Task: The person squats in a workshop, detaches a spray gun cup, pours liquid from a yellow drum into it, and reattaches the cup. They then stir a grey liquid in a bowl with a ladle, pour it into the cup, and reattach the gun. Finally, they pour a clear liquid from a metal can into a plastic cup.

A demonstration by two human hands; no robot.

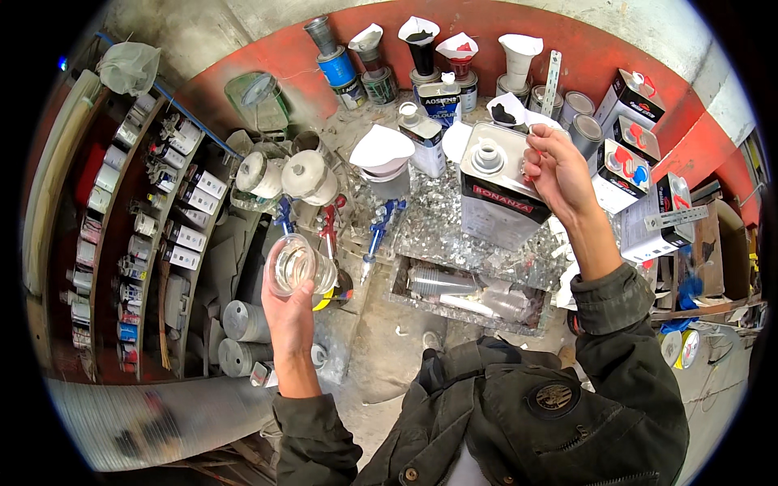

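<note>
My left hand [289,320] is wrapped round a clear plastic cup [301,266], holding it up left of the workbench with its mouth towards me. My right hand [559,166] is closed at the top right edge of a rectangular metal can [502,212], its fingers curled where the handle sits; the handle itself is mostly hidden. The can is silver with a dark band, and a white spout [488,158] stands on its top. Blue and red spray guns [381,227] hang along the bench edge beside the cup, two with lidded pots [309,176].
The bench top [438,215] is splattered with paint. Behind it stand tins with paper strainers [420,36], and more solvent cans [620,174] are at the right. Below, an open drawer [470,292] holds clear cups. Shelves of small tins [186,194] line the left.
</note>
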